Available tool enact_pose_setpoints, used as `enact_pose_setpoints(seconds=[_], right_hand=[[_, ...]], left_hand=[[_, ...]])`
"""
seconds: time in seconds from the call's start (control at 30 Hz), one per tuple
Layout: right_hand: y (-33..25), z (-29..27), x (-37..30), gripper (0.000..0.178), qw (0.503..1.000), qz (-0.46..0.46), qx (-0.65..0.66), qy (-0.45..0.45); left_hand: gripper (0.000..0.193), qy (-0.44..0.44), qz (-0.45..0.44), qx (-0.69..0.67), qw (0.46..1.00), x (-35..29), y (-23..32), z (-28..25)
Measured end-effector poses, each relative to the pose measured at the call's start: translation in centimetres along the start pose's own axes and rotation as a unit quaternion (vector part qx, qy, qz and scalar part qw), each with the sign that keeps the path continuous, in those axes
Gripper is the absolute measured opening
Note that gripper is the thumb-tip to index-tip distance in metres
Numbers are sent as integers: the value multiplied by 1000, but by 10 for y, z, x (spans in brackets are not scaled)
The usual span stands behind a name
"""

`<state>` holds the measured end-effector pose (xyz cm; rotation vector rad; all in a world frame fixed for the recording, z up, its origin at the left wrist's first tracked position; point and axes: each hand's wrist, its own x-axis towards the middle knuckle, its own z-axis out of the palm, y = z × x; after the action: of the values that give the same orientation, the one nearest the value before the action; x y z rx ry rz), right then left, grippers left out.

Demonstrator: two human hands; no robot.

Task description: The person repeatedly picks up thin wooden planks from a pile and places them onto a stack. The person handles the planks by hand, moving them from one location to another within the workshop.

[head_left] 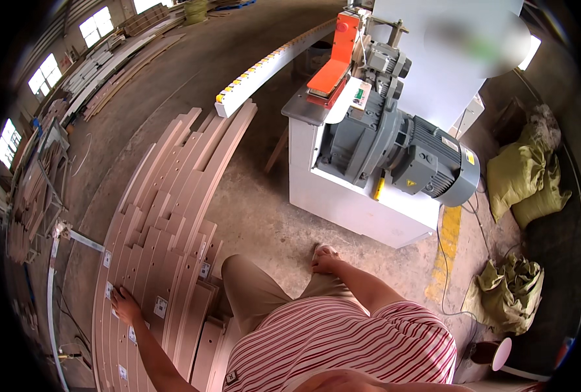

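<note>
My left hand (126, 306) lies on the stack of long brown boards (148, 258) at my left, its fingers stretched out and holding nothing. The boards have small holes and a few white labels (160, 306), one of them close to my fingertips. Their ends are staggered, and they run away from me in several rows. My right hand (325, 262) rests on my right knee with its fingers curled in. Nothing shows in it.
Ahead to the right, a grey motor (427, 160) sits on a white machine base (349, 206) beside an orange guard (333, 68). A white rail (264, 72) with yellow rollers extends from it. Yellowish sacks (519, 173) stand at the right; a metal frame (54, 281) is at the left.
</note>
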<state>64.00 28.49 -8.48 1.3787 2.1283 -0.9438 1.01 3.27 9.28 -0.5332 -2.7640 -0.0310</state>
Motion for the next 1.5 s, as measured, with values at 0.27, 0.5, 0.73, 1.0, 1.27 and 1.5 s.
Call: enact_pose_setpoints(seconds=[0.27,0.5,0.73,1.0,1.27,1.5], right_hand=[[1,2,2,36,1000,8,-1,6],[0,0,-2,37,1000,-3,1,11],[6,5,7,40,1000,-6,7,-4],[5,5,6,40,1000,-3,0,-3],[-1,0,3,39,1000,6,12,-19],[43,-15,69,19,970,-137,141,144]], left_hand=[[49,16,17,-22,999,-3,3,-5],[50,12,5,-11,1000,-5,5,-8],[50,18,13,-11,1000,-5,5,-8],[49,15,9,-14,1000,-5,6,-9],[49,16,7,-19,1000,-4,1,-6],[49,4,30,-40,999,0,23,-9]])
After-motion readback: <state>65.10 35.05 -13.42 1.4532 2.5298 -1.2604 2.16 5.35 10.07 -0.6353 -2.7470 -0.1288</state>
